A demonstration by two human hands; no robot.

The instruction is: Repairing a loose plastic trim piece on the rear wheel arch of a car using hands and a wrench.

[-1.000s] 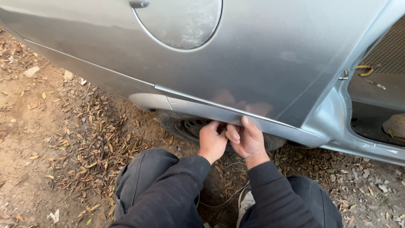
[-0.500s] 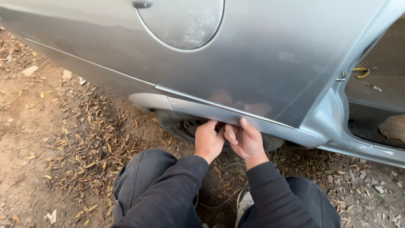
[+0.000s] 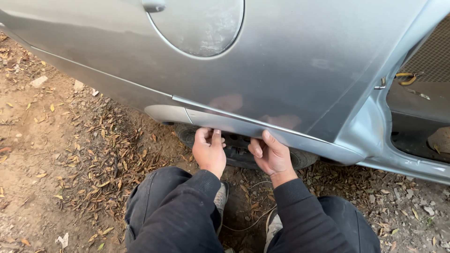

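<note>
Silver painted metal car body panel (image 3: 290, 70): fills upper view, lower arch edge running above a black rubber tyre (image 3: 239, 150). Left hand (image 3: 209, 151): fingers curled up under the arch lip, gripping its edge. Right hand (image 3: 269, 154): just beside, fingers likewise hooked under the same lip, thumb outside on the panel. Lip lies directly above both palms. Round fuel flap (image 3: 201, 26): upper panel. Ground: bare earth with dry brown leaves (image 3: 93, 159).
</note>
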